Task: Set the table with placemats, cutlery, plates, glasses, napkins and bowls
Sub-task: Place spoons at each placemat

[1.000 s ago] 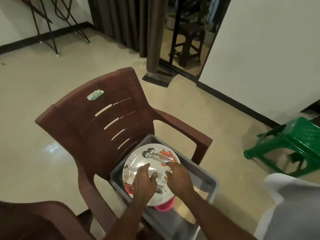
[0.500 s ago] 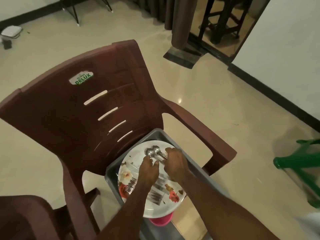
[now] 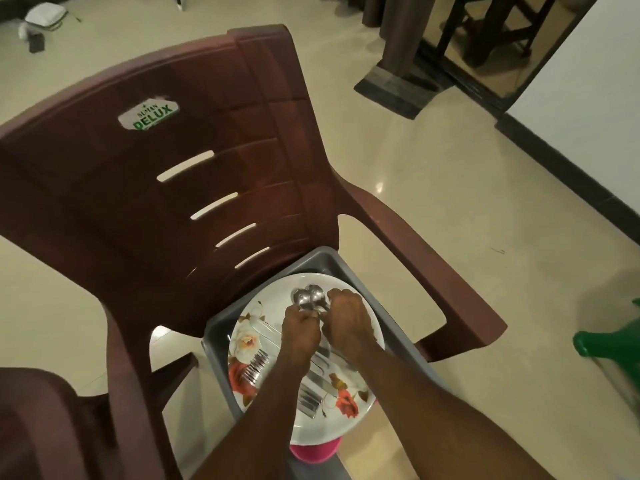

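A white plate with red flowers (image 3: 349, 424) lies on top of a grey tray (image 3: 346, 268) on the seat of a brown plastic chair (image 3: 194, 161). Steel spoons (image 3: 306, 296) lie at the plate's far rim, forks (image 3: 254, 367) to the left and knives (image 3: 311, 396) near the middle. My left hand (image 3: 299, 329) and my right hand (image 3: 348, 318) are side by side over the plate, both with fingers curled round the spoon handles. A pink item (image 3: 315, 453) peeks out under the plate's near rim.
A second brown chair (image 3: 38, 424) sits at the lower left. A green plastic stool (image 3: 613, 344) stands at the right edge. Beige floor tiles surround the chair; a dark doormat (image 3: 398, 88) and a doorway lie beyond, with small items (image 3: 41, 22) on the floor far left.
The view has closed in on the chair and tilted down. Both hands moved from the plate's middle up to the spoons at its far rim and curled round them.
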